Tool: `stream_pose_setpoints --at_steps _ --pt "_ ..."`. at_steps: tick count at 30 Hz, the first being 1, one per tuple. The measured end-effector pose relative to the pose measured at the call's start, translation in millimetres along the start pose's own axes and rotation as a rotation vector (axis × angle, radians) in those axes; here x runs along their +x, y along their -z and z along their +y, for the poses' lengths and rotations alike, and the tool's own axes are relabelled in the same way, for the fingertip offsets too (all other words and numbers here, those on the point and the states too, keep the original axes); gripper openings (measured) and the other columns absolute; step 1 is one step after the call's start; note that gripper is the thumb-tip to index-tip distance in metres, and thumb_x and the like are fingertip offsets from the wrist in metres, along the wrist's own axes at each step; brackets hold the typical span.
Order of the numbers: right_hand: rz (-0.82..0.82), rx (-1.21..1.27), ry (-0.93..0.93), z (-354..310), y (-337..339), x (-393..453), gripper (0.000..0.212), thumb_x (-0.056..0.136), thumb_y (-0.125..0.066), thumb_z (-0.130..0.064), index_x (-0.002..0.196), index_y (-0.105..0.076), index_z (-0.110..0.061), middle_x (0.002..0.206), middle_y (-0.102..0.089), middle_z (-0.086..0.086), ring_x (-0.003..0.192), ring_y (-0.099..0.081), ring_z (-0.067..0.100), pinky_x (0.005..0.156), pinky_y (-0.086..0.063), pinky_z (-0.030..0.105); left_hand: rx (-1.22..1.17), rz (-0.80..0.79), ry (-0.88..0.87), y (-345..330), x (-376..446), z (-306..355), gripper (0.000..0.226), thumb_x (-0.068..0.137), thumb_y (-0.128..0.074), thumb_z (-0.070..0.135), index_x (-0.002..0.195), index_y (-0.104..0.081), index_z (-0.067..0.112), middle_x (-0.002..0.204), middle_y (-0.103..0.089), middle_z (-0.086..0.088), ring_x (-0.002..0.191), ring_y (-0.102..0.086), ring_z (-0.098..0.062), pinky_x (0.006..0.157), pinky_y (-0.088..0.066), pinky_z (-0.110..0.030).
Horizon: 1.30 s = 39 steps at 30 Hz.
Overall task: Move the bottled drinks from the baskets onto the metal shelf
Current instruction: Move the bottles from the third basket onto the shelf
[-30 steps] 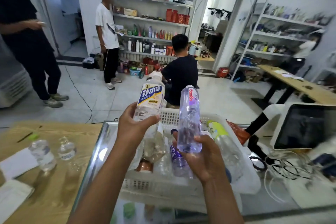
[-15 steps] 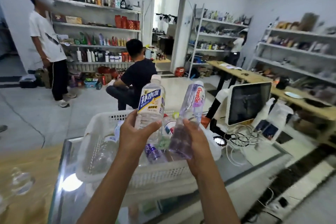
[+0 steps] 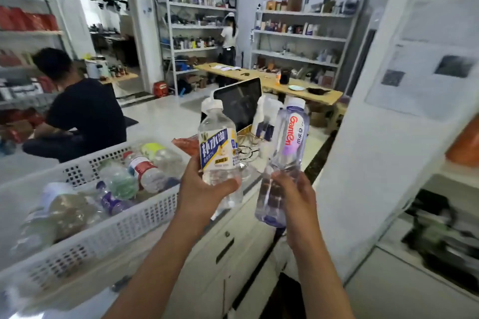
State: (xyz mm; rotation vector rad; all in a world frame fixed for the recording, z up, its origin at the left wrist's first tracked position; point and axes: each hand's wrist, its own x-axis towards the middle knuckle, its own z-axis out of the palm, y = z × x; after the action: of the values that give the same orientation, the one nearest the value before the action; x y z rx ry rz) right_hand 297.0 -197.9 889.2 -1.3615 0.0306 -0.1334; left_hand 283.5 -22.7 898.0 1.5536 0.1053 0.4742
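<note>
The person is standing at the counter with a bottle in each hand, both raised at the centre of the frame. The left hand (image 3: 204, 190) is wrapping its fingers and thumb round the lower body of a clear bottle with a yellow and blue label (image 3: 218, 149), white cap up and nearly upright. The right hand (image 3: 294, 198) is gripping the lower half of a taller lilac-tinted bottle (image 3: 283, 160), which is leaning a little to the right, its base showing below the palm. The two bottles are sitting near each other but not touching.

At the lower left of the frame, the white perforated basket (image 3: 124, 225) is holding a jumble of other bottles lying on their sides. At the right edge, a pale shelf unit (image 3: 451, 179) is coming into view, blurred; I am guessing it is the metal shelf, though I cannot be sure.

Both bottles look full, so I am judging them moderately heavy for one hand, with thin plastic walls that will give under a hard squeeze. The label band or the ribbed waist offers the surest hold; smooth wet plastic could be slipping. Set down base first, they should stand steadily, the taller one being likelier to tip.
</note>
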Motion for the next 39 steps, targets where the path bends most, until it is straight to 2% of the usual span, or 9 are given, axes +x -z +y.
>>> stream_pose_setpoints --at_steps 4,7,11,15,20,23,27,34,39 --pt "0.208 -0.054 0.034 -11.0 76.5 -32.2 0.036 0.068 -0.078 -0.028 0.101 -0.069 -0.018 0.093 -0.076 0.01 0.084 -0.074 0.031 0.074 -0.061 0.047 -0.011 -0.195 -0.044 -62.8 -35.4 6.3 0.062 0.06 -0.089 0.004 0.111 -0.062 0.026 0.099 -0.073 0.013 0.087 -0.069 -0.003 0.071 -0.053 -0.017" --pt "0.393 -0.104 0.057 -20.6 128.5 -67.9 0.042 0.059 -0.075 -0.033 0.095 -0.066 -0.013 0.088 -0.074 0.014 0.083 -0.073 0.035 0.079 -0.06 0.052 -0.028 -0.331 -0.096 -111.7 -64.0 8.9 0.067 0.056 -0.092 0.007 0.111 -0.059 0.025 0.095 -0.071 0.019 0.085 -0.068 0.0 0.068 -0.051 -0.012" --pt "0.622 -0.2 0.116 -41.1 181.7 -119.2 0.054 0.051 -0.074 -0.039 0.094 -0.064 -0.008 0.083 -0.071 0.015 0.072 -0.071 0.025 0.067 -0.059 0.038 -0.066 -0.558 -0.134 -175.6 -105.6 10.8 0.075 0.053 -0.094 0.01 0.112 -0.054 0.033 0.095 -0.066 0.031 0.087 -0.065 0.007 0.072 -0.051 -0.012" --pt "0.912 -0.29 0.2 -62.2 220.6 -179.1 0.03 0.059 -0.075 -0.025 0.078 -0.06 -0.008 0.059 -0.062 -0.007 0.048 -0.05 0.001 0.049 -0.044 0.014 -0.135 -0.807 -0.163 -231.1 -152.3 20.4 0.081 0.05 -0.095 0.014 0.116 -0.052 0.03 0.095 -0.064 0.038 0.084 -0.064 0.011 0.068 -0.048 -0.005" --pt "1.248 -0.332 0.201 -80.0 247.6 -261.6 0.029 0.068 -0.081 -0.016 0.09 -0.064 -0.011 0.087 -0.072 0.015 0.068 -0.065 0.02 0.069 -0.058 0.042 -0.24 -1.097 -0.2 -276.4 -222.1 44.5 0.077 0.048 -0.096 0.016 0.108 -0.05 0.034 0.093 -0.066 0.03 0.085 -0.064 0.011 0.072 -0.049 -0.01" --pt "1.427 -0.351 0.219 -86.5 252.5 -316.1 0.033 0.064 -0.081 -0.024 0.092 -0.065 -0.017 0.083 -0.073 0.01 0.07 -0.069 0.028 0.069 -0.059 0.043 -0.321 -1.275 -0.195 -288.6 -274.0 57.4 0.076 0.049 -0.095 0.009 0.103 -0.048 0.034 0.093 -0.065 0.035 0.083 -0.062 0.016 0.068 -0.045 -0.002" --pt "1.605 -0.389 0.236 -97.1 245.9 -396.0 0.034 0.064 -0.082 -0.024 0.093 -0.065 -0.024 0.076 -0.073 -0.007 0.063 -0.069 0.008 0.056 -0.053 0.02 -0.41 -1.486 -0.177 -279.8 -348.7 81.5 0.084 0.05 -0.095 0.012 0.116 -0.047 0.028 0.1 -0.065 0.021 0.088 -0.063 0.013 0.072 -0.046 -0.004" --pt "1.829 -0.378 0.275 -117.6 225.3 -534.5 0.041 0.066 -0.084 -0.027 0.1 -0.062 -0.024 0.084 -0.074 -0.012 0.071 -0.073 0.01 0.058 -0.056 0.018 -0.542 -1.742 -0.179 -238.6 -477.5 118.7 0.09 0.049 -0.095 0.01 0.123 -0.046 0.024 0.102 -0.067 0.026 0.09 -0.066 0.007 0.068 -0.05 -0.007" --pt "1.933 -0.363 0.301 -129.6 225.0 -625.1 0.047 0.059 -0.086 -0.03 0.099 -0.065 -0.021 0.087 -0.075 0.001 0.082 -0.074 0.024 0.075 -0.06 0.039 -0.556 -1.794 -0.189 -210.0 -566.8 147.9 0.09 0.049 -0.095 0.018 0.122 -0.044 0.033 0.105 -0.065 0.021 0.093 -0.063 0.01 0.073 -0.047 -0.004"
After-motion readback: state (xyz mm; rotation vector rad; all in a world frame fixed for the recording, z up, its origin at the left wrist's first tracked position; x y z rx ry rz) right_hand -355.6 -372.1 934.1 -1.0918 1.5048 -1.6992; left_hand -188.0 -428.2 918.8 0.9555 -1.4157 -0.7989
